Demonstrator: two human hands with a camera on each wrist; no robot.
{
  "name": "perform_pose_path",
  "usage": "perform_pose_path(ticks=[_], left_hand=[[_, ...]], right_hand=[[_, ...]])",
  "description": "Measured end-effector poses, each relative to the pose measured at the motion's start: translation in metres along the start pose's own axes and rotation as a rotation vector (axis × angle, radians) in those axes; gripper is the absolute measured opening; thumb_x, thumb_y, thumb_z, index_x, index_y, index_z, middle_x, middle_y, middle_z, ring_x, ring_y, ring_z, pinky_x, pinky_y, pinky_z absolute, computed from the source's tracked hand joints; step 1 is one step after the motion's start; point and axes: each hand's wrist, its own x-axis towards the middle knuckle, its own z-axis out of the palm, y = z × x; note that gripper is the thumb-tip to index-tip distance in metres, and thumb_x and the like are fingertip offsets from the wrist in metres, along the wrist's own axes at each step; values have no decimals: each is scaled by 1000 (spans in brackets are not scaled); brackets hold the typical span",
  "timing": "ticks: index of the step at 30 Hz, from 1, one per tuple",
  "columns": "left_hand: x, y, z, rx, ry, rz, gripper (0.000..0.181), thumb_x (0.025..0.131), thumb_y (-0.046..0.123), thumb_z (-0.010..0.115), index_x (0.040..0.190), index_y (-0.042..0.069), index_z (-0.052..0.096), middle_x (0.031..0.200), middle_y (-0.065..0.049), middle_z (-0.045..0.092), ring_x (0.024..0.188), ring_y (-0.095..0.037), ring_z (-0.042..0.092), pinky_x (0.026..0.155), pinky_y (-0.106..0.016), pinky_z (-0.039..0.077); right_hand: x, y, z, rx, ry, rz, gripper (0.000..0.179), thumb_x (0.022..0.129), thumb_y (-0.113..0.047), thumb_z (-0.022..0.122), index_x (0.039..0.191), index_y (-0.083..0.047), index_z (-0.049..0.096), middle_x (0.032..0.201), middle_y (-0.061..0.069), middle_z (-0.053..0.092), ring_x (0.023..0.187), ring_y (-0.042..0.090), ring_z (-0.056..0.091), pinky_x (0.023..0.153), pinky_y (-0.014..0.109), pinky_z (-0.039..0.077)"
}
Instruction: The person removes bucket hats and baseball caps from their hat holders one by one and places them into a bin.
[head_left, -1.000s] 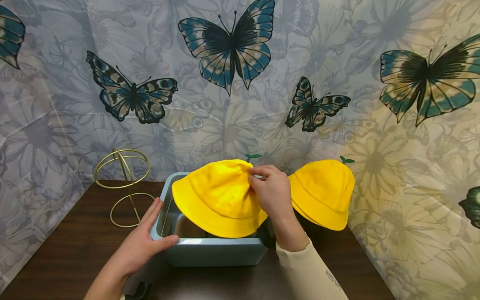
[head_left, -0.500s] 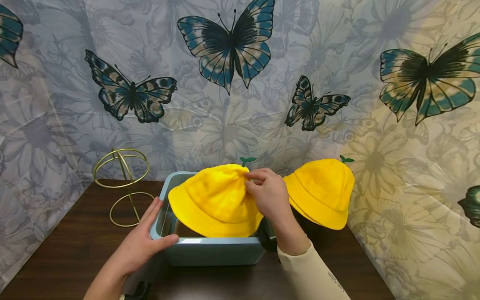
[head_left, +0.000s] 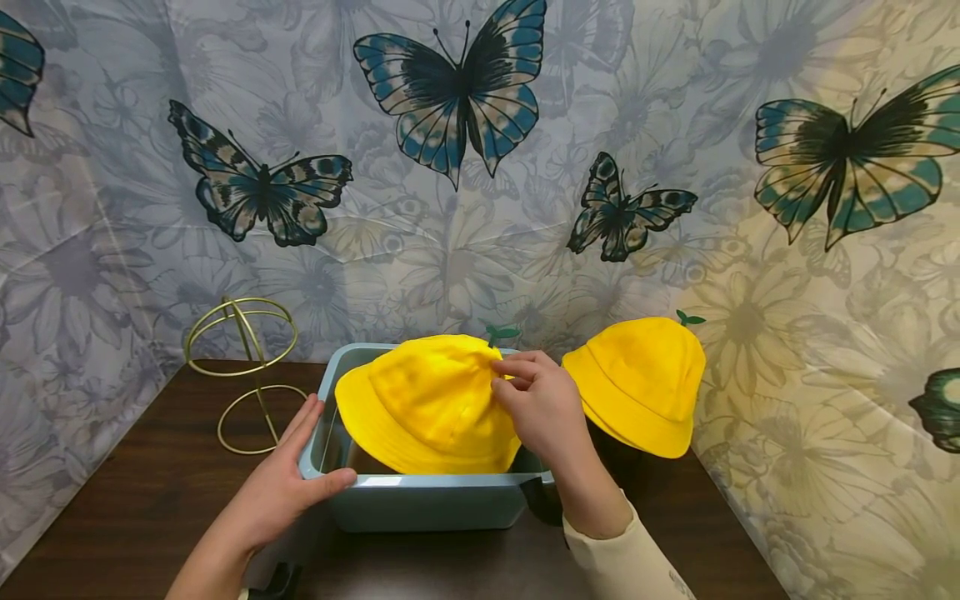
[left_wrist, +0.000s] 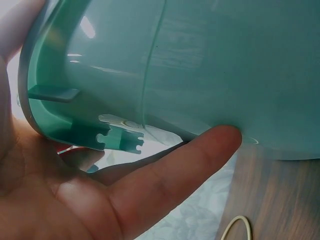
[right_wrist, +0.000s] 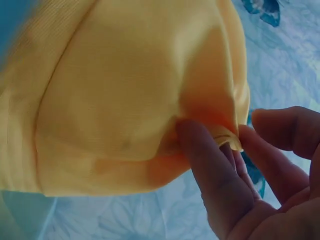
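A yellow bucket hat (head_left: 427, 408) with a green sprout on its crown sits partly inside a pale blue-green plastic bin (head_left: 427, 505). My right hand (head_left: 543, 400) pinches the cloth near the top of the crown. In the right wrist view the hat (right_wrist: 135, 95) shows a fold of fabric between thumb and fingers. My left hand (head_left: 285, 483) rests around the bin's near left corner, thumb along the front rim and straight fingers against the side. The left wrist view shows a finger (left_wrist: 170, 185) lying against the bin's outer wall (left_wrist: 215, 75). Most of the bin's inside is hidden by the hat.
A second yellow bucket hat (head_left: 641, 383) with a sprout stands right of the bin, its support mostly hidden. Back left is a gold wire stand (head_left: 258, 367). All stand on a dark wooden table (head_left: 135, 492), with a butterfly-print cloth (head_left: 450, 250) hanging behind.
The hat in my right hand has sunk lower into the bin and shifted slightly left. The right hand moved down with it. My left hand stays at the bin's corner.
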Motion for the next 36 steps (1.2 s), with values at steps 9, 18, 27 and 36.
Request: perform_pose_path(ticks=[9, 18, 27, 36], left_hand=[[0, 1, 0, 9, 7, -3, 105, 87, 42, 76, 161, 10, 9, 166, -5, -4, 146, -46, 6, 103, -74, 17], [-1, 0, 0, 15, 11, 4, 105, 87, 41, 77, 161, 11, 9, 166, -3, -4, 146, -45, 7, 103, -74, 17], [-2, 0, 1, 17, 14, 16, 105, 87, 39, 77, 161, 10, 10, 166, -6, -3, 146, -45, 8, 104, -73, 18], [-2, 0, 1, 14, 15, 18, 105, 86, 38, 78, 161, 9, 10, 166, -6, -3, 146, -46, 7, 103, -74, 16]], right_hand=[[-14, 7, 16, -38, -60, -29, 21, 90, -15, 72, 110, -11, 79, 109, -5, 62, 94, 19, 64, 74, 33, 57], [-23, 16, 39, -54, -153, -97, 22, 90, -12, 71, 110, -8, 78, 107, -3, 62, 90, 18, 64, 70, 27, 54], [-28, 18, 50, -58, -198, -105, 22, 90, -12, 71, 110, -7, 78, 107, -3, 62, 85, 15, 62, 73, 27, 54], [-30, 17, 51, -54, -215, -103, 23, 91, -13, 72, 113, -8, 77, 107, -3, 62, 86, 14, 62, 74, 27, 54]])
